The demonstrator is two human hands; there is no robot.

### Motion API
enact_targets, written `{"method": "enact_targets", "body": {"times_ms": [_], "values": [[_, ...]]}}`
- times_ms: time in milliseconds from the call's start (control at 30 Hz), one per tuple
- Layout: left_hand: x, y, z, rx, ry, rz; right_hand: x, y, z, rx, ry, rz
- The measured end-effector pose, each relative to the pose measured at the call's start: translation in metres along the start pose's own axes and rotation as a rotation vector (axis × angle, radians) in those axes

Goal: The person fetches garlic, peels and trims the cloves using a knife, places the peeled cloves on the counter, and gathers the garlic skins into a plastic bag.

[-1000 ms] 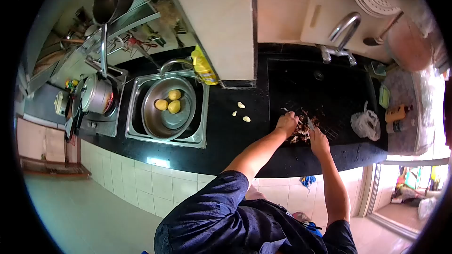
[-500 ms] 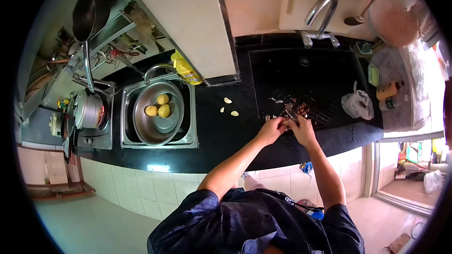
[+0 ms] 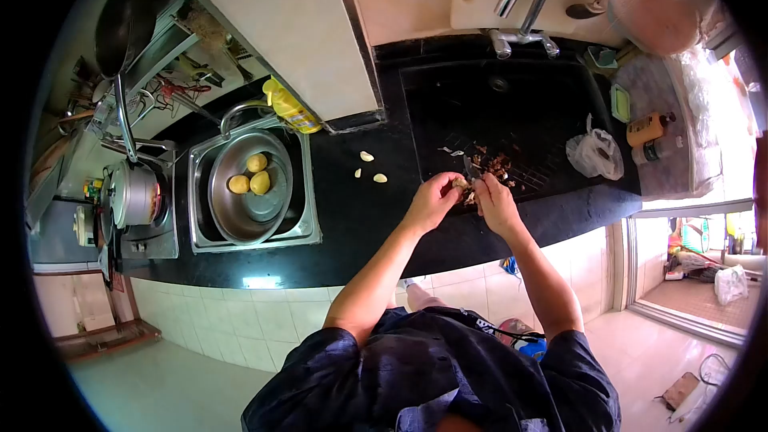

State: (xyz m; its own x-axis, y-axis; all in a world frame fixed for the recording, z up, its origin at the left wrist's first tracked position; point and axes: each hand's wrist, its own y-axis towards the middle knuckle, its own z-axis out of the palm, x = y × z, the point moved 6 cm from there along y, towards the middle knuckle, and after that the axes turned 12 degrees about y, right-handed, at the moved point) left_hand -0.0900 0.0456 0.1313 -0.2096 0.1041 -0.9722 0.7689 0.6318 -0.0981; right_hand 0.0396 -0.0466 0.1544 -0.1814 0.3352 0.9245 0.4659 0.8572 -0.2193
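In the head view, the left hand [image 3: 433, 202] pinched a pale garlic piece [image 3: 460, 183] between nearly closed fingers, while the right hand [image 3: 498, 205] had its fingers clenched around a knife [image 3: 468, 165]. The garlic piece sat at the left fingertips, near dark scraps [image 3: 498, 166].

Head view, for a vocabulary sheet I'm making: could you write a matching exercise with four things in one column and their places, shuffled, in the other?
1. loose pale cloves
2. round yellow items
3. lidded pot
4. plastic bag

A. on the stove
B. right of the right hand
C. on the black counter
D. inside the metal bowl

Pairs: 1-C, 2-D, 3-A, 4-B
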Motion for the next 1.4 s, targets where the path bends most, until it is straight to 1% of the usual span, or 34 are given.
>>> {"method": "enact_targets", "body": {"times_ms": [33,67,167,200,300,333,433,467,567,600,700,733,800,900,933,1033,1067,1100,1167,1200,1267,1300,1333,1367,1400], "values": [[-0.007,0.001,-0.004,0.002,0.081,0.031,0.008,-0.003,0.000,0.011,0.006,0.020],[-0.017,0.001,-0.009,-0.021,0.250,0.105,0.003,-0.001,0.000,-0.046,-0.057,-0.134],[-0.037,0.004,-0.010,-0.026,0.338,0.245,0.034,-0.006,-0.001,-0.054,-0.163,-0.311],[-0.038,0.005,-0.008,0.021,0.257,0.211,0.033,-0.005,-0.003,-0.036,-0.175,-0.214],[-0.035,0.013,-0.006,0.141,0.036,0.040,0.045,-0.003,-0.013,0.005,-0.029,-0.192],[-0.036,0.017,-0.005,0.141,-0.061,0.053,0.053,-0.004,-0.017,0.028,-0.009,-0.166],[-0.049,0.025,-0.005,0.165,-0.110,0.012,0.047,0.006,-0.027,0.098,-0.029,0.007],[-0.058,0.027,-0.004,0.127,-0.156,0.015,0.043,0.010,-0.030,0.081,-0.043,-0.043],[-0.067,0.035,-0.001,0.175,-0.120,0.074,0.036,0.017,-0.038,0.044,-0.069,-0.040],[-0.071,0.038,0.001,0.165,-0.127,0.100,0.046,0.014,-0.040,0.043,-0.060,-0.009],[-0.078,0.038,0.007,0.200,-0.199,0.074,0.047,0.016,-0.045,-0.011,-0.024,-0.165],[-0.079,0.039,0.008,0.222,-0.214,0.076,0.048,0.014,-0.049,0.013,-0.089,-0.055],[-0.079,0.039,0.010,0.263,-0.246,0.079,0.046,0.015,-0.048,0.025,0.010,-0.137],[-0.079,0.035,0.016,0.317,-0.437,-0.030,0.038,0.016,-0.044,0.069,0.104,-0.230],[-0.075,0.034,0.019,0.349,-0.467,-0.036,0.038,0.015,-0.043,0.087,0.126,-0.257],[-0.066,0.029,0.026,0.455,-0.573,-0.060,0.046,0.005,-0.041,0.108,0.047,-0.244],[-0.066,0.025,0.027,0.494,-0.616,-0.072,0.045,0.004,-0.043,0.114,-0.047,-0.239],[-0.066,0.021,0.027,0.532,-0.658,-0.085,0.051,0.000,-0.041,0.122,-0.051,-0.295],[-0.055,0.015,0.030,0.596,-0.696,-0.179,0.064,-0.008,-0.036,0.144,-0.054,-0.407],[-0.049,0.012,0.031,0.633,-0.712,-0.211,0.055,-0.007,-0.033,0.159,-0.088,-0.380],[-0.037,0.006,0.031,0.695,-0.700,-0.262,0.043,-0.009,-0.030,0.196,-0.257,-0.375],[-0.028,0.005,0.032,0.688,-0.677,-0.299,0.038,-0.011,-0.027,0.214,-0.342,-0.373],[-0.021,0.004,0.033,0.706,-0.675,-0.303,0.033,-0.011,-0.022,0.241,-0.291,-0.386],[-0.013,0.002,0.034,0.725,-0.675,-0.309,0.027,-0.011,-0.019,0.229,-0.240,-0.346],[-0.009,0.004,0.033,0.572,-0.581,-0.227,0.026,-0.011,-0.017,0.216,-0.191,-0.304]]}}
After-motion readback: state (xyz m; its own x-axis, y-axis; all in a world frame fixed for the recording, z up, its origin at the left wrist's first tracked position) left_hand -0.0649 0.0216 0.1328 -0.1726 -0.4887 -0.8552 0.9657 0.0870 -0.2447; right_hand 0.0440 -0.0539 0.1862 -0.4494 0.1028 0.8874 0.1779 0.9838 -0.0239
